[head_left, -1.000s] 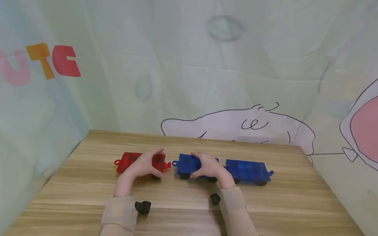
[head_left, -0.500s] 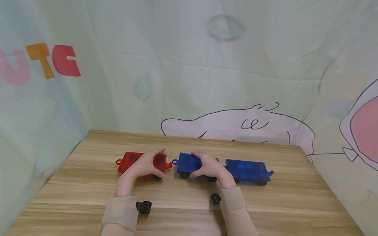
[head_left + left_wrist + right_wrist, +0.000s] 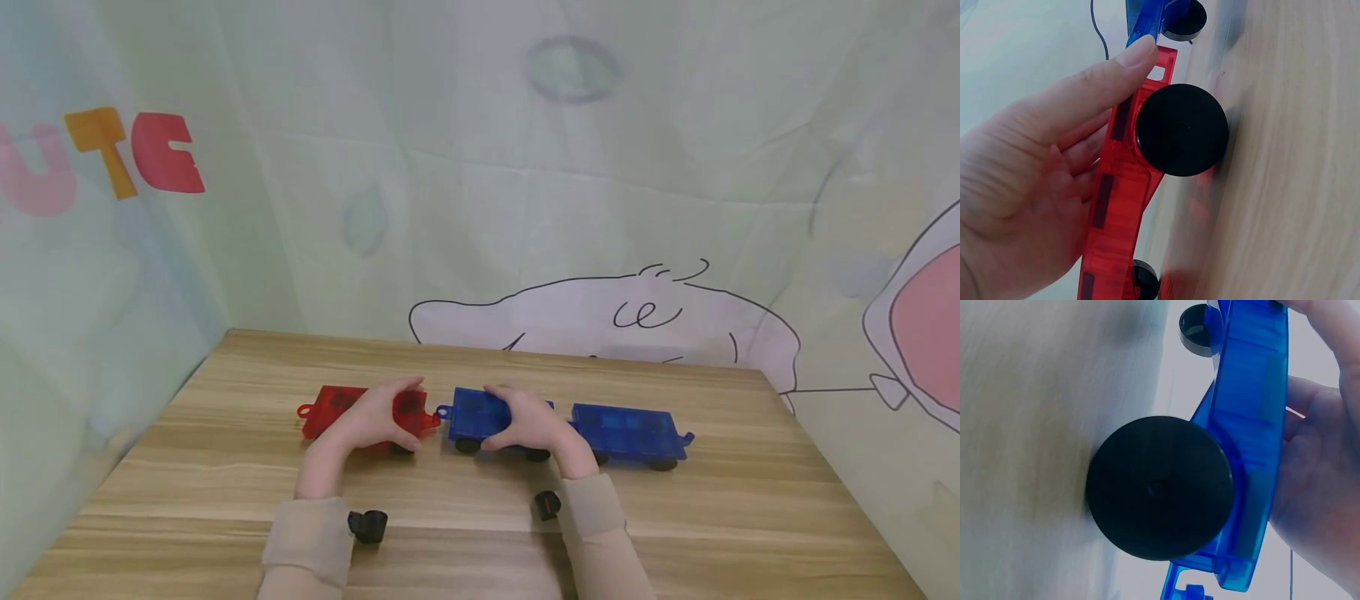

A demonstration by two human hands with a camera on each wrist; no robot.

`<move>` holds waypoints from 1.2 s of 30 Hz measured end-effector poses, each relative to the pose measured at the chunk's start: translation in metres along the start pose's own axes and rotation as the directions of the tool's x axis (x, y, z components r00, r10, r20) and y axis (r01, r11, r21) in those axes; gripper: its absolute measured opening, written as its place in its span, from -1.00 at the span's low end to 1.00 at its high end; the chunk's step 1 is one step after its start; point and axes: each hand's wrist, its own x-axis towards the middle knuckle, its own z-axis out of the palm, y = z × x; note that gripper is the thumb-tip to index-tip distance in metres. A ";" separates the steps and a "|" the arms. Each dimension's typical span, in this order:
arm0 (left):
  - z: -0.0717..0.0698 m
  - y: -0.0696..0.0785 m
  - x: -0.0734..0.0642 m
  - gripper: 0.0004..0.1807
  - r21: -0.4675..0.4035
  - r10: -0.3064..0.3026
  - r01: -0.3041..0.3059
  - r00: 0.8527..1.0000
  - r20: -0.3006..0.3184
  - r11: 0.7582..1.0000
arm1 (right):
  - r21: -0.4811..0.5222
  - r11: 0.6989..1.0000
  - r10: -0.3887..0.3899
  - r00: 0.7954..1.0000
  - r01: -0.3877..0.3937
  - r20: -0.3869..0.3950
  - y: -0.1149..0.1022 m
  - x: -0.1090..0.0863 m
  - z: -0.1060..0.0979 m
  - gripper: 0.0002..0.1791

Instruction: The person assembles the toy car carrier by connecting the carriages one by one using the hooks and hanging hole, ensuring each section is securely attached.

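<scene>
My left hand [image 3: 372,414] grips a translucent red toy train car [image 3: 333,402] across its right half, thumb on the near side. Its black wheel [image 3: 1182,130] shows in the left wrist view. With fingers and thumb over both long sides, my right hand [image 3: 528,425] holds a blue toy train car [image 3: 474,412]. The red hook [image 3: 432,421] overlaps the blue ring [image 3: 444,412] between these two cars. A second blue car [image 3: 630,432] stands to the right, its left end meeting the held blue one behind my right wrist.
The wooden table [image 3: 465,533] bears all the cars. Black wrist cameras [image 3: 369,526] stick out from the cuffs. A printed cloth backdrop [image 3: 480,208] rises along the table's back and sides.
My left hand has slid the red car slightly right, so its hook now overlaps the blue ring. The held blue car's left end has lifted or shifted back a little. The far blue car stays.
</scene>
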 end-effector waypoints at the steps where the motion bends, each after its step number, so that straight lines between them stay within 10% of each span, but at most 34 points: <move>1: 0.000 0.000 0.000 0.02 0.001 0.002 -0.002 1.000 0.000 1.000 | 0.001 1.000 -0.001 1.000 0.001 0.000 0.000 0.000 0.000 -0.03; 36: 0.004 0.003 0.003 0.02 0.005 0.002 -0.002 1.000 0.004 1.000 | -0.008 1.000 -0.029 0.999 0.030 0.039 -0.002 -0.001 -0.001 -0.03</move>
